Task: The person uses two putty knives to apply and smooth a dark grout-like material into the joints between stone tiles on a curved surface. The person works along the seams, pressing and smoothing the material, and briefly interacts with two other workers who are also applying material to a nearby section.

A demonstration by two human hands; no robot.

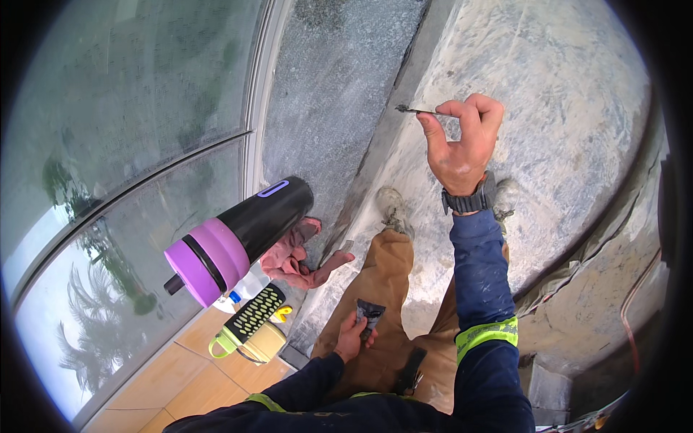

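My right hand (pixel 462 155) is raised over the whitish floor, with thumb and forefinger pinched on a thin dark stick (pixel 415 110) whose far tip is ragged and blackish. A black watch sits on that wrist. Low in front of my lap, my left hand (pixel 350 336) has its fingers wrapped round a small dark grey-and-black packet (pixel 370 311). Its print is too small to make out, and part of it is hidden by the fingers. The two hands are well apart.
On the left, a large black-and-purple bottle (pixel 242 234) stands by a reddish cloth (pixel 290 260). Beside them are a black-and-lime bottle (pixel 254 315) and a pale yellow container (pixel 264 342). A glass pane (pixel 130 108) bounds the left. My boots (pixel 393 208) rest on a stained sheet (pixel 556 123).
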